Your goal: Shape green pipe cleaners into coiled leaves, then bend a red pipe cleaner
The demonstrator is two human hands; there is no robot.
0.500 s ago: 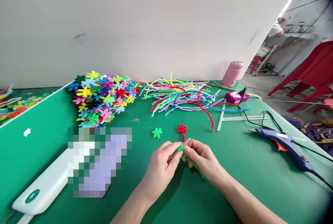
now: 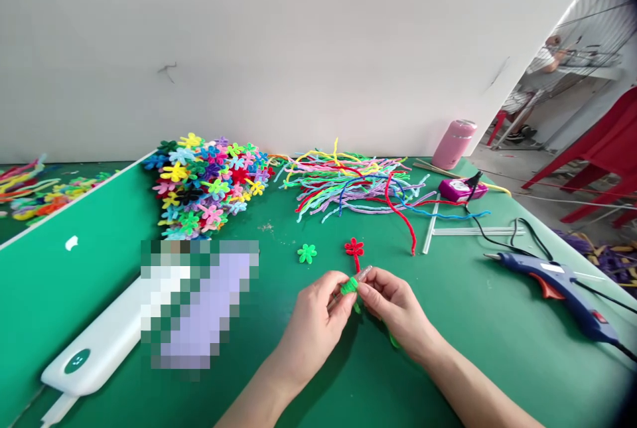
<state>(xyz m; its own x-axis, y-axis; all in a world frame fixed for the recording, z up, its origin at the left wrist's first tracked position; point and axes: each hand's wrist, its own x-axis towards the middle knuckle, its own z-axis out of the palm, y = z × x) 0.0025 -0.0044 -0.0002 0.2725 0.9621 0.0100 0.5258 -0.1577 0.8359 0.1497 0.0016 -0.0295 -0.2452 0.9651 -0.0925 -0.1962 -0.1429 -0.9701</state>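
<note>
A green pipe cleaner [image 2: 350, 285] is coiled round a thin clear rod [image 2: 365, 273]. My left hand [image 2: 321, 312] is closed, pinching the coil and the rod between thumb and fingers. Close against it, my right hand [image 2: 395, 302] is closed on the green pipe cleaner beside the coil, and a green tail hangs below its palm. Its fingertips also meet the rod's upper end. Just beyond the hands lies a red pipe-cleaner flower [image 2: 354, 247] on a red stem, partly covered by the fingers. To its left is a flat green pipe-cleaner flower [image 2: 307, 253].
A heap of colourful flowers [image 2: 209, 182] stands back left, loose pipe cleaners [image 2: 348, 182] at back centre. On the right lie a blue glue gun [image 2: 557, 288], clear sticks [image 2: 478, 231], a purple box [image 2: 462, 189] and a pink bottle [image 2: 454, 144]. A white device [image 2: 109, 335] lies left.
The whole view has shifted slightly, so things sit further right. The green coil between my hands shows more fully, and both hands keep their hold.
</note>
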